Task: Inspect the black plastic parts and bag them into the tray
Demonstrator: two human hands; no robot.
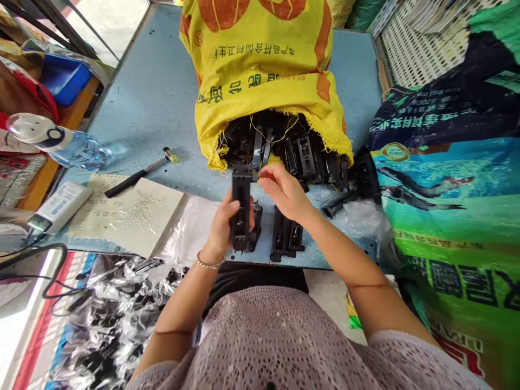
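Observation:
My left hand (221, 225) is wrapped round a long black plastic part (241, 208) with a slotted, channel-like face, held upright above the near edge of the table. Close to that part's top right corner is my right hand (286, 195), its thumb and fingers pinched together; whatever they hold is too small to make out. Below it on the table lie similar black parts (286, 235) side by side. Beyond both hands, a yellow woven sack (268, 86) lies with its frayed mouth facing me, and many more black parts (306, 154) spill from it.
A small hammer (136, 177) and a cardboard sheet (122, 216) with tiny metal pieces lie left, near a white box (60, 206) and a water bottle (60, 141). Bagged black parts (117, 319) fill a container below left. A large printed sack (450, 216) stands right.

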